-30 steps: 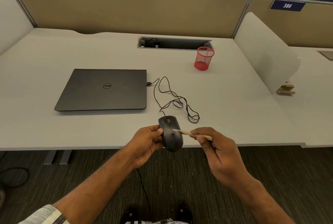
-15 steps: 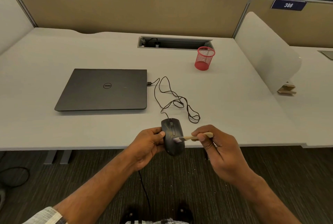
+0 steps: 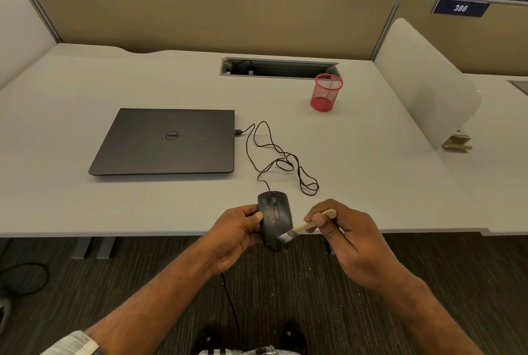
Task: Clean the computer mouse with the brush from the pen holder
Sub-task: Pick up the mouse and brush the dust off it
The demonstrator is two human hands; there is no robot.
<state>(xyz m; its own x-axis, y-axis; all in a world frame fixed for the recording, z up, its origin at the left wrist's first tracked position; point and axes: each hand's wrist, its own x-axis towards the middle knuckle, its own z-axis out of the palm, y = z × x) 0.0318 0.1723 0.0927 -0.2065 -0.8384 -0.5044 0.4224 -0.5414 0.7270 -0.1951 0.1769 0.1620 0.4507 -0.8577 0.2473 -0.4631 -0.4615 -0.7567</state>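
Mid-clean: left hand (image 3: 237, 233) gripped the mouse (image 3: 275, 219), right hand (image 3: 347, 236) pinched the brush (image 3: 307, 225) sweeping its six-o'clock end; dusty front remained.

I see a pale grey desk (image 3: 357, 172) bounded at the back by a tan partition (image 3: 200, 17). On it lies a closed dark laptop (image 3: 165, 142), a black cable (image 3: 274, 154) looping from its right edge, and a red mesh pen holder (image 3: 326, 92) standing upright beside a recessed cable tray (image 3: 280, 68).
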